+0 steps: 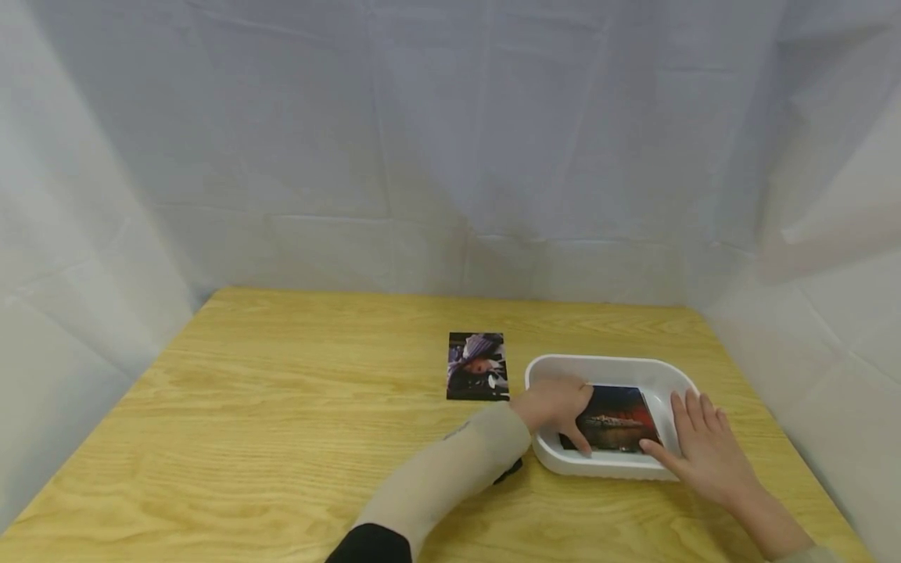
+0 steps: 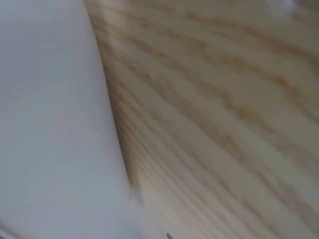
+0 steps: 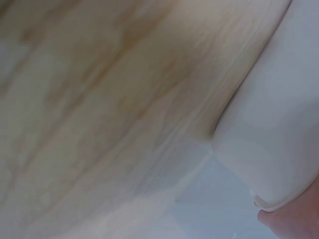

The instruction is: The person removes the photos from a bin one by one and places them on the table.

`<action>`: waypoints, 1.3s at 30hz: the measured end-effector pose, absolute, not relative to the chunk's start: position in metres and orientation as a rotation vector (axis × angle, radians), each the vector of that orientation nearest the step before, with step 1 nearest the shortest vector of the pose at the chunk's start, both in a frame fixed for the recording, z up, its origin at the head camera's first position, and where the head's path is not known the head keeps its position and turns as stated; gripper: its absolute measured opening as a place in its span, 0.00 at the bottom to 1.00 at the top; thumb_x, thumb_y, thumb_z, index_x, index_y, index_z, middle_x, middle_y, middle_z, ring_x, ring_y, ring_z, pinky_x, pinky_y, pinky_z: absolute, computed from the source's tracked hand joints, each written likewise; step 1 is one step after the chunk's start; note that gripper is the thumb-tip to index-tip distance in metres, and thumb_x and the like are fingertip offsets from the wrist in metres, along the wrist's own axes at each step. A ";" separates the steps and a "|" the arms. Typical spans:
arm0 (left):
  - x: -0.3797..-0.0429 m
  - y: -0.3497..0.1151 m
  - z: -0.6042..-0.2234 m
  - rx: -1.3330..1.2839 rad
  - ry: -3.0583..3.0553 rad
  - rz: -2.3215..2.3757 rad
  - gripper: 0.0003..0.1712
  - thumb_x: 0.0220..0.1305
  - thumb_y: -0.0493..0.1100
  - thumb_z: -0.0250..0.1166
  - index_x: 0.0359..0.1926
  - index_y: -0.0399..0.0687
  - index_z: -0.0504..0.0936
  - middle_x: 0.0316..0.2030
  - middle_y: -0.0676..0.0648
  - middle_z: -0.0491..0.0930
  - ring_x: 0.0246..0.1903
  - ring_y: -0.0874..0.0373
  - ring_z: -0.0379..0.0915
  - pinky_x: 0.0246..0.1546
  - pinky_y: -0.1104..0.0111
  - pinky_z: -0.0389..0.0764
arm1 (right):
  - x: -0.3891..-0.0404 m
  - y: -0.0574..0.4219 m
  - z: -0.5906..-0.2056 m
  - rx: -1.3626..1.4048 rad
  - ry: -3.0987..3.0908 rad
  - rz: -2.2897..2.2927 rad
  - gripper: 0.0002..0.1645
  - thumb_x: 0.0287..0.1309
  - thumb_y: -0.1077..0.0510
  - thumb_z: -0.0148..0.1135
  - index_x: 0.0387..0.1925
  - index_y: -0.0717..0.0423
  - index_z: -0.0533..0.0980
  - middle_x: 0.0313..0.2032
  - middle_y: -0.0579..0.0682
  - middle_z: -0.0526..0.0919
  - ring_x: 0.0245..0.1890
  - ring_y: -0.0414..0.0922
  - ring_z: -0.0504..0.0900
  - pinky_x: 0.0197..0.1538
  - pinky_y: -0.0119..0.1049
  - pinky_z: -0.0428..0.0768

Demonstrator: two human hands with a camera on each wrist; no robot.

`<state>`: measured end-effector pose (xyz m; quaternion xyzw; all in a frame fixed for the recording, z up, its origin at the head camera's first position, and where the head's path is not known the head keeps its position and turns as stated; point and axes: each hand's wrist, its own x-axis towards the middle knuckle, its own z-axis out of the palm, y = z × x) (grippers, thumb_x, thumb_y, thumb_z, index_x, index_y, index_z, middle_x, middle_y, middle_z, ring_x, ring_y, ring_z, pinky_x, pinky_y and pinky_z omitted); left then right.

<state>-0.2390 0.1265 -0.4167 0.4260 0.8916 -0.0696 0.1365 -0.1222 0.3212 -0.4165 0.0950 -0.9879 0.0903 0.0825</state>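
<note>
A white tray (image 1: 605, 471) with rounded corners stands at the right of the table. Inside it lies a dark photo print (image 1: 615, 418) with red and orange lights. My left hand (image 1: 559, 403) reaches over the tray's left wall and touches the print's left side, its thumb along the lower left corner. My right hand (image 1: 707, 453) rests over the right rim, fingers straight, its thumb at the print's lower right corner. Close up, the outer tray wall (image 2: 50, 114) fills the left of the left wrist view. In the right wrist view, part of the right hand (image 3: 296, 214) shows beside the rim.
A second photo print (image 1: 478, 366), with purple and dark tones, lies on the wooden table (image 1: 281, 407) just left of the tray. White sheets (image 1: 436, 156) hang behind the table and along both sides.
</note>
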 end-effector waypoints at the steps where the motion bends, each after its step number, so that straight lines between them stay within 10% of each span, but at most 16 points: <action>1: -0.239 0.127 -0.417 1.238 2.582 -0.223 0.59 0.34 0.76 0.58 0.65 0.53 0.55 0.61 0.55 0.58 0.59 0.64 0.53 0.55 0.73 0.59 | -0.122 0.321 -0.416 0.281 -2.956 0.271 0.54 0.54 0.36 0.49 0.60 0.79 0.46 0.58 0.79 0.47 0.61 0.68 0.37 0.58 0.59 0.37; 39: -0.245 0.121 -0.409 1.322 2.777 0.072 0.44 0.39 0.61 0.68 0.59 0.57 0.64 0.51 0.56 0.70 0.51 0.61 0.64 0.50 0.71 0.65 | -0.125 0.321 -0.414 0.254 -2.999 0.262 0.55 0.55 0.35 0.48 0.61 0.78 0.45 0.59 0.78 0.45 0.61 0.68 0.37 0.59 0.58 0.34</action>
